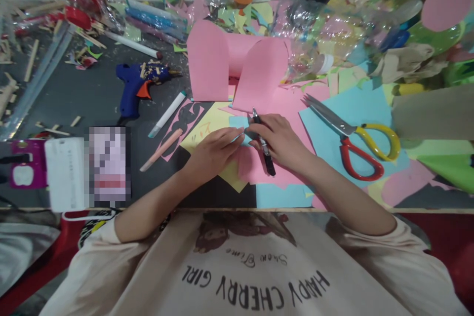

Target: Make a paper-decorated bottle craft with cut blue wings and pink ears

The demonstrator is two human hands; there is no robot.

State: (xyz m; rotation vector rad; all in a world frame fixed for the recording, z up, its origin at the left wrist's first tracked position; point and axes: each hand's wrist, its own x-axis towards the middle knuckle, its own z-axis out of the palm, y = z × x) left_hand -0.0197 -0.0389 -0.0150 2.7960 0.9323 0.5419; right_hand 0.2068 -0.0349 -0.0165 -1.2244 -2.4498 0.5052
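Observation:
My right hand [281, 140] is closed around a black pen [264, 148], whose silver end points away from me. Close on its left, my left hand [217, 150] lies with fingers stretched out, tips at a small light-blue paper piece [239, 122]. Whether the left thumb grips that piece I cannot tell. Yellow paper [233, 177] and pink paper [248, 168] lie beneath the hands. Just beyond them stands a pink paper shape with two rounded panels [208, 64] joined by a rolled pink tube [242, 52].
Right of my hands, scissors [346, 133] with red and yellow handles lie partly open on blue paper [370, 103]. At left are a blue glue gun [131, 84], markers [166, 114], a phone [110, 164] and a white box [65, 174]. Plastic bottles [333, 24] and scraps crowd the back.

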